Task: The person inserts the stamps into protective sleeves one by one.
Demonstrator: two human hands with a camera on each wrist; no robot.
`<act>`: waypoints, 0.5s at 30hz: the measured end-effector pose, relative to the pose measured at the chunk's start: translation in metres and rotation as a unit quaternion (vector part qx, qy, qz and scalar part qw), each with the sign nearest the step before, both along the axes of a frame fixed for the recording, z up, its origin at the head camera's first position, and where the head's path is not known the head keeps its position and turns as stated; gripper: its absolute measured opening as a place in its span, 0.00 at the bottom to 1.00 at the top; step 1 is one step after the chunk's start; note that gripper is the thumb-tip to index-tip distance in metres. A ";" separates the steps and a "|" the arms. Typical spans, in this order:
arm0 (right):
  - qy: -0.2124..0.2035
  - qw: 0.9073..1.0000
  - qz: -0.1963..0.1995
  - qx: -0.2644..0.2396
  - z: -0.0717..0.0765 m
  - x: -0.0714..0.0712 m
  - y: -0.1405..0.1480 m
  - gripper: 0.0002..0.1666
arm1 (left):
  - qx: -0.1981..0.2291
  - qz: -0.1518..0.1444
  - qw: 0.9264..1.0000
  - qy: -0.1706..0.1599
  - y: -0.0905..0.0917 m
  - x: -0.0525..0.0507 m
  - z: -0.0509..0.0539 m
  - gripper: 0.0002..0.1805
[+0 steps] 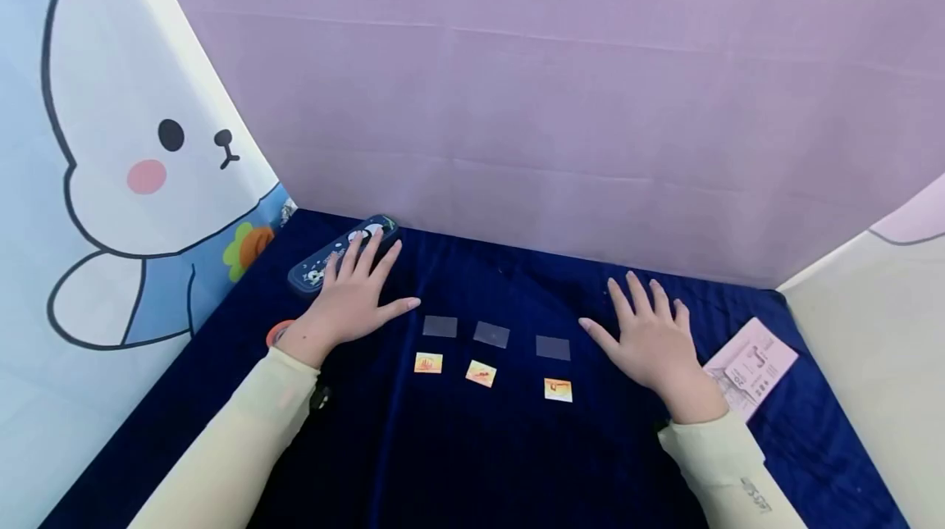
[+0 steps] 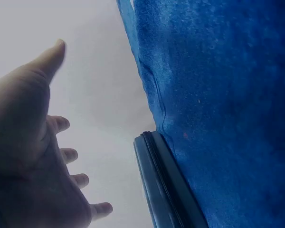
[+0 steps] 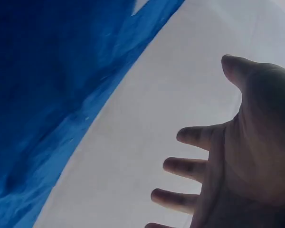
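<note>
My left hand (image 1: 353,299) is spread with straight fingers above the cloth, its fingertips overlapping a dark blue pencil case (image 1: 313,271) in the head view. In the left wrist view a gap shows between that hand (image 2: 33,142) and the case (image 2: 166,185). On the right, my other hand (image 1: 650,340) is spread too, holding nothing. Between the hands lie three clear rectangular pieces in a row, left (image 1: 440,326), middle (image 1: 491,335) and right (image 1: 553,348). Below them lie three small yellow-orange picture cards, left (image 1: 428,362), middle (image 1: 481,373) and right (image 1: 558,389).
Dark blue cloth (image 1: 458,463) covers the table. A pink printed booklet or box (image 1: 760,365) lies at the right, partly behind the right wrist. An orange round item (image 1: 276,332) is partly hidden by the left wrist. A purple curtain (image 1: 554,102) stands behind.
</note>
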State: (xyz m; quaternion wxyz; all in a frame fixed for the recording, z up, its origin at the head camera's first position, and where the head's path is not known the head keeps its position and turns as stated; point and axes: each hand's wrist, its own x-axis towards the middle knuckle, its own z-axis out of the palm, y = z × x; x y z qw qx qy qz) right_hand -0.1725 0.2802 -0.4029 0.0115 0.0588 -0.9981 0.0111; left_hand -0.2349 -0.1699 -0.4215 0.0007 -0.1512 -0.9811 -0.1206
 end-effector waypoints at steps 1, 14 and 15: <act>0.002 1.000 0.005 -0.001 0.001 0.000 -0.003 0.57 | 0.002 -0.002 1.000 0.003 0.001 0.000 0.001 0.56; -0.030 0.996 0.072 -0.034 0.016 0.006 -0.054 0.47 | 0.025 -0.051 0.998 0.035 0.009 -0.001 0.003 0.52; -0.033 0.996 0.076 -0.034 0.016 0.005 -0.058 0.47 | 0.028 -0.052 0.998 0.031 0.010 -0.002 0.003 0.51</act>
